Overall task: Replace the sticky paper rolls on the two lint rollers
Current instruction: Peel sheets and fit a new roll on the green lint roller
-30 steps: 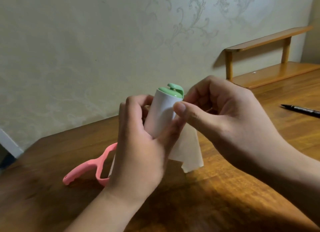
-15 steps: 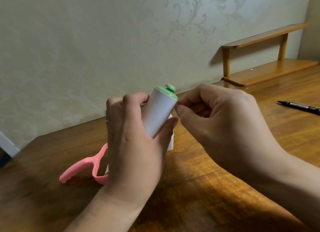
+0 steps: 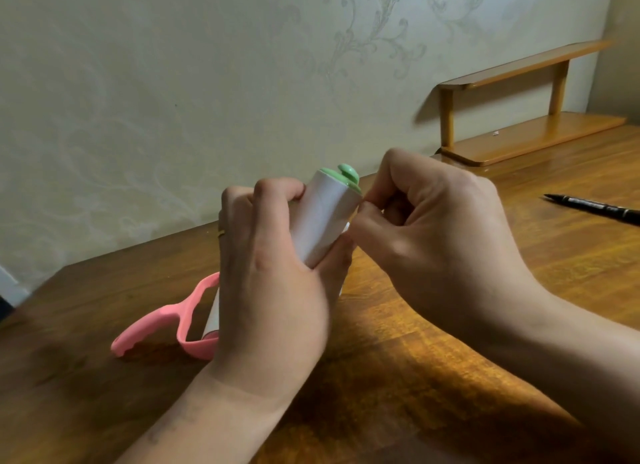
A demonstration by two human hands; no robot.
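Both hands grip: my left hand clenches the light, stiff roll; right hand pinches its flimsy edge.

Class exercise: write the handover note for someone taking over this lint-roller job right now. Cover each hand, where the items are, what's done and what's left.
Left hand: wrapped around the green-capped roll, held tilted above the table.
Right hand: thumb and forefinger pinched at the roll's upper edge, apparently on its paper.
Pink lint roller: on the table behind the left hand, a white roll on it.
Done: unclear.
Left: probably both rollers.
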